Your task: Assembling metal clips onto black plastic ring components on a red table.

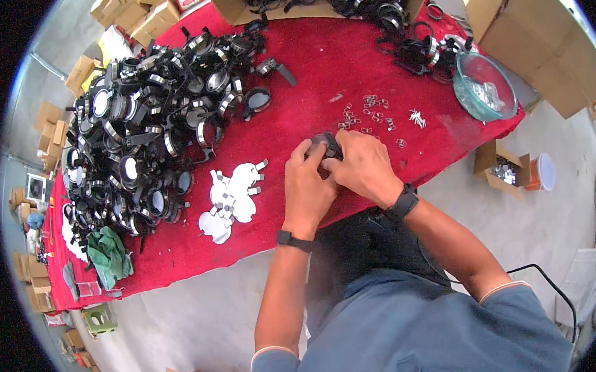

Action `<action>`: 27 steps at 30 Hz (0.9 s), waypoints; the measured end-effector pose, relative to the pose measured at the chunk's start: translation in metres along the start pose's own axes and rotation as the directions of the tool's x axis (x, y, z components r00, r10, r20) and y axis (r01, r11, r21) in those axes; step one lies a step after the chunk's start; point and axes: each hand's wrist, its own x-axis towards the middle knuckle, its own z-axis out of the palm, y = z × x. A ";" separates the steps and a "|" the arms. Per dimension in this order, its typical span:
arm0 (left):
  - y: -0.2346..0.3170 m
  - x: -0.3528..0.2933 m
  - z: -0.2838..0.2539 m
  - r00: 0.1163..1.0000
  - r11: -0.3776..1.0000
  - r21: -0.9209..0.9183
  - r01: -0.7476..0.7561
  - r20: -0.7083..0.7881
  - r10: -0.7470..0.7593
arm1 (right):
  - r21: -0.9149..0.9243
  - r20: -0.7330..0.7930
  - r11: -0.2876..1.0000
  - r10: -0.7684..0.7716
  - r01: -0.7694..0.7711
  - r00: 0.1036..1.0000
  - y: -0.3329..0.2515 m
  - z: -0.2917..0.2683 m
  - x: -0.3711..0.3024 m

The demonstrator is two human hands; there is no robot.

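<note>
Both hands meet near the table's front edge around a small black round part [324, 145]. My left hand [309, 189] is closed on its near left side. My right hand [365, 165] grips it from the right, its fingers bent over the top, so much of the part is hidden. Just beyond the hands lie small metal clips [375, 106], scattered on the red cloth [304, 69], with a little heap of white slivers [417, 118] to their right. Left of my hands, flat white round pieces with tabs [234, 197] lie in a loose pile.
A large heap of black round parts with silver rims [151, 120] covers the table's left. More fill a cardboard box [232, 9] at the back. A teal bowl [466, 97] stands at the right edge. A green cloth [109, 255] lies front left. Boxes and a bucket [546, 171] stand on the floor.
</note>
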 end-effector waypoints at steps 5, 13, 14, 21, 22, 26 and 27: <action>0.001 0.002 -0.002 1.000 1.000 -0.012 -0.019 0.020 0.019 | 0.045 -0.104 0.989 -0.136 0.141 0.985 0.010 0.014 0.004; 0.005 0.006 -0.006 0.998 0.999 0.026 0.020 0.053 -0.022 | 0.145 0.034 0.973 -0.186 0.180 0.982 0.019 0.002 0.008; 0.011 0.008 -0.010 0.999 0.999 0.039 -0.031 0.031 0.029 | 0.174 0.063 0.970 -0.185 0.172 0.981 0.024 0.001 0.011; 0.023 0.010 -0.019 0.990 0.997 0.013 0.073 0.122 -0.074 | 0.141 -0.043 0.940 -0.309 0.311 0.950 0.043 0.008 0.006; 0.021 0.009 -0.018 0.986 0.995 0.026 0.095 0.132 -0.098 | 0.113 -0.056 0.942 -0.310 0.315 0.949 0.042 0.007 0.002; 0.018 0.007 -0.015 0.983 0.992 0.060 0.114 0.135 -0.121 | 0.042 0.008 0.946 -0.321 0.320 0.947 0.039 -0.017 -0.014; 0.019 0.008 -0.017 0.985 0.993 0.065 0.102 0.131 -0.110 | 0.143 -0.018 0.951 -0.276 0.276 0.961 0.042 -0.026 -0.015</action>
